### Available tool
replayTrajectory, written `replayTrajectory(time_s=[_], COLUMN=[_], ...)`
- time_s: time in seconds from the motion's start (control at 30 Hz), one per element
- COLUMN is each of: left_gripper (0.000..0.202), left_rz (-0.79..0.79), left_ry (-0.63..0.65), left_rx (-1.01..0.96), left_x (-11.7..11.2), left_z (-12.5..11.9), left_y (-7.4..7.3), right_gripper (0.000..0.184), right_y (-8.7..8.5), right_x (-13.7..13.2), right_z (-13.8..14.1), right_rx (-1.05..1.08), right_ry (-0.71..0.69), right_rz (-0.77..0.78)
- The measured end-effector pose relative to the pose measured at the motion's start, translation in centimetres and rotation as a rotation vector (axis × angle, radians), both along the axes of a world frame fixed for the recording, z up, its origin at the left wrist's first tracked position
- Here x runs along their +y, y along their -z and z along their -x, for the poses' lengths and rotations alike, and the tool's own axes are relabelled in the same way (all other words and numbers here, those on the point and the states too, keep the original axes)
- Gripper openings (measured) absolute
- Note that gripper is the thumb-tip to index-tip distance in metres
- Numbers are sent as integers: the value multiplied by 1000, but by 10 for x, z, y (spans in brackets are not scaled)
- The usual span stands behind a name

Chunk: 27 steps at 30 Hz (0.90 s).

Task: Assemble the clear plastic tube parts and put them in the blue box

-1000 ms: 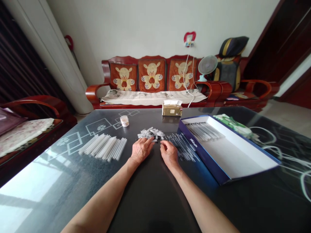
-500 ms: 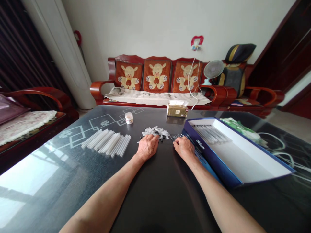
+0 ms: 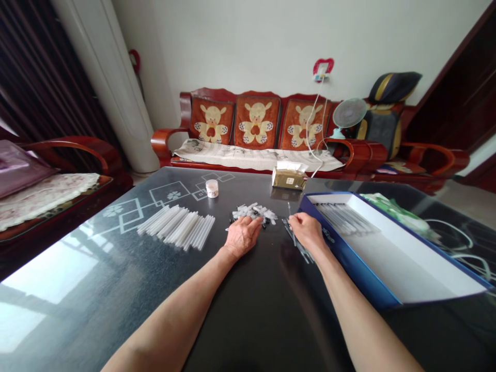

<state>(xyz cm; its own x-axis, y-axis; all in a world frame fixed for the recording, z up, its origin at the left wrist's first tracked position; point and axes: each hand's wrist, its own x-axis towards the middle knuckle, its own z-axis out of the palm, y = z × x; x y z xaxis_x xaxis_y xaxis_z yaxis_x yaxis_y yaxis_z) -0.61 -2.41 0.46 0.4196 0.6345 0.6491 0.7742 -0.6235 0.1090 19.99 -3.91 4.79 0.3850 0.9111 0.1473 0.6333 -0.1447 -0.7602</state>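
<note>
My right hand (image 3: 306, 230) pinches a thin pen refill (image 3: 289, 207), its tip pointing up and away from me. Under that hand a loose bunch of thin dark refills (image 3: 301, 247) lies on the table. At the near edge of a heap of small clear and black pen caps (image 3: 256, 211) rests my left hand (image 3: 244, 236). Its fingers are curled and pressed together at the caps; whatever they hold is hidden. Left of it, a row of translucent white pen barrels (image 3: 176, 227) lies side by side.
A blue box (image 3: 360, 268) with white inside stands at the right, with several dark-tipped pens (image 3: 344, 219) in it. A small white tub (image 3: 212, 188) and a tissue box (image 3: 289, 175) stand farther back. Green-white plastic (image 3: 399, 212) and white cables (image 3: 465, 243) lie beyond the box.
My right hand has risen from the refills and moved slightly right, with one refill now sticking up from its fingers. My left hand stays at the caps. The whole view has shifted a little.
</note>
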Motion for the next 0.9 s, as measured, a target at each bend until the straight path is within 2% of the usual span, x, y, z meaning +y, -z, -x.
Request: replayTrajectory(time_s=[0.07,0.13,0.2,0.27,0.4,0.53,0.73,0.9], left_gripper=[29,28,28,30,32,28,25,24], left_rz=[4,17,39,61,78,70,26,21], left_ry=[15,25,22,9,-12,3,12,30], left_rx=[-5,-10,-13,-16,-23,-41,-74,-68], left_x=[-1,-1,-2,-3,-2,0,1,1], left_z=[0,0,0,0,-1,-1,0,-1], left_y=[-1,-2,-3,-3,-1,1,4,4], right_gripper=[19,25,30,32,35,21,28,35], right_y=[6,13,19,23,26,29,40,43], right_x=[-5,-9,-12,-15,-15,-11,-8,-8], right_z=[1,8,17,26,35,35,38,41], right_rx=[517,940,1192,1324,1417,1443,1301,1207], right_ry=[-50,-153,-257,-328,-383,-277,-257,-244], right_rz=[-103,-154,-160,-153,-162,-192,-276,-245])
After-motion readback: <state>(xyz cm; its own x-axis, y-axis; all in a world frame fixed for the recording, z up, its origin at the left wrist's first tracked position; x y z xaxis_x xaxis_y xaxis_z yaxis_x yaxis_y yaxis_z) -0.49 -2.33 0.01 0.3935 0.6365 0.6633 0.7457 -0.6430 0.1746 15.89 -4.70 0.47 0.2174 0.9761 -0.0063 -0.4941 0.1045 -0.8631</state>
